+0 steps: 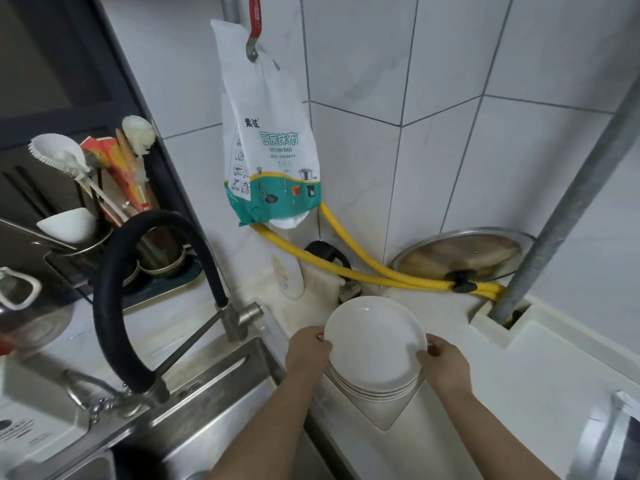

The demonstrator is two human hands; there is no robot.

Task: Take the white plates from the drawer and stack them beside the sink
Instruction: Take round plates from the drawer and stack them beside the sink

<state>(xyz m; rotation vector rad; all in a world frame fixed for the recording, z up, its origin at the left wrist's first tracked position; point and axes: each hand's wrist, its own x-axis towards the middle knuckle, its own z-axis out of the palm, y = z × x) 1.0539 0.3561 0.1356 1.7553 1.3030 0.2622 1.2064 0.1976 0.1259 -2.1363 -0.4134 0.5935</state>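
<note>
A stack of several white plates (375, 344) is over the white counter (540, 368), just right of the steel sink (221, 403). My left hand (308, 349) grips the stack's left rim and my right hand (443, 362) grips its right rim, thumbs on the top plate. Whether the stack rests on the counter or hovers just above it cannot be told. The drawer is out of view.
A black curved faucet (138, 271) rises at the sink's back. A yellow hose (363, 271) runs behind the plates, past a glass pot lid (460, 254) leaning on the tiled wall. A kitchen-rag bag (270, 150) hangs above. A utensil rack (86, 209) stands at left.
</note>
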